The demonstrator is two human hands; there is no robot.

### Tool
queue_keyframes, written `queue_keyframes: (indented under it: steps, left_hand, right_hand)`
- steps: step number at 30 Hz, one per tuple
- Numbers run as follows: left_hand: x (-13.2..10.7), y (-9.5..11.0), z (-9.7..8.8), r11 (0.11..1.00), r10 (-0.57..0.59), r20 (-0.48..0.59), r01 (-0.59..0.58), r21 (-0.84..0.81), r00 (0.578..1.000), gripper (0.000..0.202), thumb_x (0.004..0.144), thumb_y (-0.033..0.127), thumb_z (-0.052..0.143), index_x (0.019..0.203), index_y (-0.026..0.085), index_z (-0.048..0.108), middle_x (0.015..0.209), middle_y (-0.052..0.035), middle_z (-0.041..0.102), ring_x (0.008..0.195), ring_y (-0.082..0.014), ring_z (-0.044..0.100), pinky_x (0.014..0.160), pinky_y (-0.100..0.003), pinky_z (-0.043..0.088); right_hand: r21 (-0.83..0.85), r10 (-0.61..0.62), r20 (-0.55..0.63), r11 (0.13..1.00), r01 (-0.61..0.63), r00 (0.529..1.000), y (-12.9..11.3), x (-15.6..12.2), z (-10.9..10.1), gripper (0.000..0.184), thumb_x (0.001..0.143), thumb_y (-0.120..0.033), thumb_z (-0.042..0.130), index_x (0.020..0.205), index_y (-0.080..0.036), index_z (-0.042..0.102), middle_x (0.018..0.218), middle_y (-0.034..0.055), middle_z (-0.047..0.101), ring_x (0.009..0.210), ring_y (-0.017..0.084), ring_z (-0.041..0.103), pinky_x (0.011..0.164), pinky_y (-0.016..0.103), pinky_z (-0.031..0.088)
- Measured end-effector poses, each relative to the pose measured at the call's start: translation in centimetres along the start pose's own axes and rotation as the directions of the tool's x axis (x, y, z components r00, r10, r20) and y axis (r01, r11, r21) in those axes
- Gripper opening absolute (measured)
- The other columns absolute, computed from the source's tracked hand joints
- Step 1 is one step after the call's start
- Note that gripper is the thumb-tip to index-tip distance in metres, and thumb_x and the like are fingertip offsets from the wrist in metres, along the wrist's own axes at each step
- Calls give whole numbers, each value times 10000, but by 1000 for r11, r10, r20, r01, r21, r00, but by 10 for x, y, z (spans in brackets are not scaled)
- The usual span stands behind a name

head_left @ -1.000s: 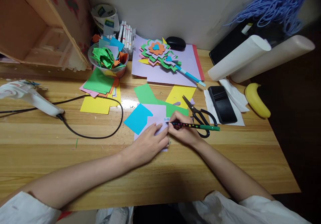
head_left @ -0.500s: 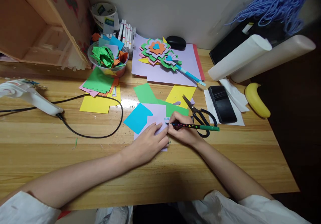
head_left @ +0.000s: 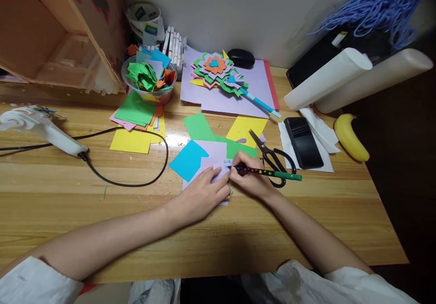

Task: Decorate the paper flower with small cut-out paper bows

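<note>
My right hand (head_left: 251, 176) grips a dark marker (head_left: 264, 171) with colourful shapes on its barrel and a green end. Its tip meets the right edge of the lilac paper (head_left: 214, 151), beside small blue marks. Flat on that paper lies my left hand (head_left: 204, 192), fingers outstretched. Blue paper (head_left: 186, 161) overlaps the lilac sheet on the left. Green paper (head_left: 238, 148) and yellow paper (head_left: 250, 127) lie just beyond my right hand. Black-handled scissors (head_left: 270, 156) rest open behind my right wrist, partly hidden by it.
Layered paper flowers (head_left: 218, 70) lie on a large lilac sheet (head_left: 238, 104) at the back. A tub of paper scraps (head_left: 150, 79) stands left of them. A glue gun (head_left: 51, 133) trails its cord leftward. A phone (head_left: 303, 142) and banana (head_left: 350, 138) lie right.
The marker in my right hand has tilted slightly, its green end shifting a little right and down. My left hand stays on the paper. The whole view has shifted slightly.
</note>
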State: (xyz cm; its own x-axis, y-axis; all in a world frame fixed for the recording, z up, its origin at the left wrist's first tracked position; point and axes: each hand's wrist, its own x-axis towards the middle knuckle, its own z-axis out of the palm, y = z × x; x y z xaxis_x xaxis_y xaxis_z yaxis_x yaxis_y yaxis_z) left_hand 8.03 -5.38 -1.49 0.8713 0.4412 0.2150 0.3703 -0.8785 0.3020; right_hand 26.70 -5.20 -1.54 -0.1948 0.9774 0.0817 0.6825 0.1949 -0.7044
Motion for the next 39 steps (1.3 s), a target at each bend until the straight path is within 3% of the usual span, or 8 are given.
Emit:
queue_keyframes:
  steps: [15, 21, 26, 33, 39]
  left_hand:
    - [0, 0, 0, 1000, 15, 8, -15, 27, 1000, 209, 908, 229, 376, 851, 116, 542, 1209, -139, 519, 1119, -273, 474, 937, -415, 416]
    - [-1, -4, 2, 1000, -5, 55, 5, 0, 998, 226, 909, 292, 384, 886, 128, 537, 1329, -92, 443, 1130, -274, 460, 900, -403, 437]
    - [1, -6, 3, 1000, -8, 61, 8, 9, 998, 258, 918, 309, 354, 880, 129, 535, 1347, -84, 425, 1121, -275, 465, 890, -398, 435]
    - [2, -5, 2, 1000, -1, 81, -2, 29, 997, 254, 919, 292, 347, 859, 128, 533, 1382, -91, 378, 1109, -279, 470, 884, -390, 431]
    - [1, -4, 2, 1000, -12, 76, 10, 28, 997, 250, 917, 292, 357, 861, 135, 544, 1375, -86, 388, 1120, -268, 464, 889, -387, 422]
  right_hand:
    - [69, 33, 36, 997, -35, 999, 0, 0, -1, 150, 674, -128, 523, 641, -210, 402, 584, -42, 458, 531, 111, 427, 510, 229, 331]
    - [244, 173, -172, 961, -128, 970, 3, 3, -2, 132, 771, -221, 548, 687, -209, 447, 574, -45, 465, 517, 112, 435, 505, 235, 346]
    - [208, 165, -134, 969, -135, 977, 5, 2, -1, 321, 814, -319, 548, 557, -202, 397, 517, -44, 418, 507, 111, 407, 527, 253, 337]
    - [155, 111, -66, 983, -100, 992, 4, 2, 0, 317, 825, -329, 534, 567, -199, 404, 516, -48, 434, 508, 108, 419, 518, 247, 321]
    - [107, 107, -120, 990, -94, 987, 4, 2, 1, 331, 842, -287, 495, 564, -202, 338, 512, -57, 339, 494, 100, 348, 502, 238, 295]
